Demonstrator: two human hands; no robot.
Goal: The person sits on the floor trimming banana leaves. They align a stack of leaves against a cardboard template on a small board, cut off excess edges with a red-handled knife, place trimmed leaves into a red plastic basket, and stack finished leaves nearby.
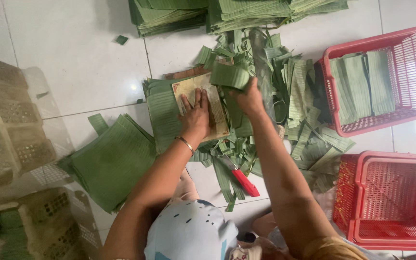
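Left hand (194, 114) lies flat, fingers spread, pressing a tan rectangular template (203, 107) onto a leaf stack (162, 113) on the tiled floor (73, 58). Right hand (249, 98) grips a folded leaf strip (229, 75), apparently at the template's far edge. A red-handled knife (240, 178) rests among trimmings (299, 110).

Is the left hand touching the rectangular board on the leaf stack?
Touching: the head view shows the left hand pressed flat on the board.
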